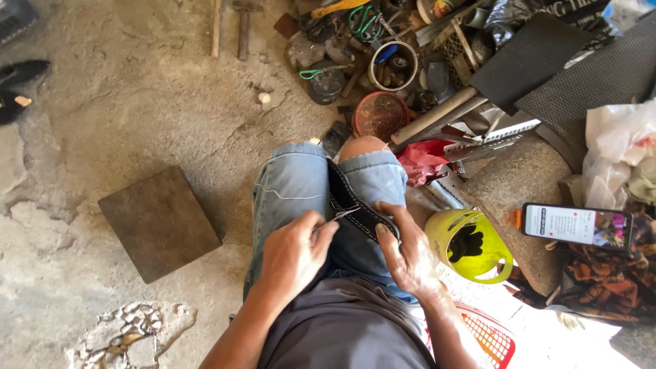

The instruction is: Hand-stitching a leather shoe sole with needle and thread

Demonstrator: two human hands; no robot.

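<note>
Item: black strap with pale stitching along its edges, lying along the right thigh of a seated person in torn blue jeans, running from the knee back toward the lap

Left hand: fingers closed in a pinch on a thin metal needle or awl, its tip resting at the strap's edge about midway along

Right hand: laid flat over the near end of the strap, thumb and fingers pressing it to the thigh; not wrapped around it, only pinning it down

Step in hand, as judged: hand-stitching the strap's edge, tool set at a stitch point

Next move calls for: a steady push through the thick material, the strap kept from sliding on the denim, fingertips of the pinning hand kept out of the point's path

Surroundings: yellow plastic cup with dark contents just beside the right hand; phone with lit screen on a stone slab, further right; red basket below; brown square board on the concrete floor, well apart to the left; heap of tools, tins and scissors beyond the knees
</note>
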